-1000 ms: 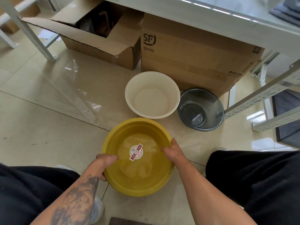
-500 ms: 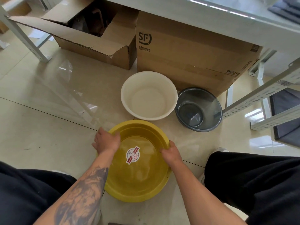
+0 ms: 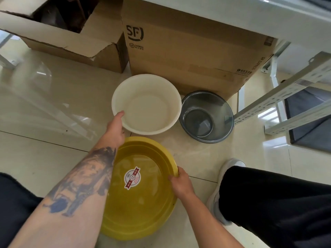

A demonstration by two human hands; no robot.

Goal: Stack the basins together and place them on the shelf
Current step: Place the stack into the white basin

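Left hand [image 3: 115, 125] now at white basin [image 3: 146, 104] rim.

Scene is brightly and evenly lit. Daylight glare is reflected off the glossy floor tiles [image 3: 44, 97] at left. Shadows are kept soft. Straight lines are bowed by wide-angle distortion at edges; slight softness is seen overall.

The closed cardboard box [image 3: 188, 56] is showing a big "SF" logo with "SF EXPRESS" printed small beneath it, and "SF EXPRESS" again with "95338" along its right corner. The round red-and-white sticker [image 3: 132, 178] inside the yellow basin [image 3: 139, 212] is carrying print too small to read.
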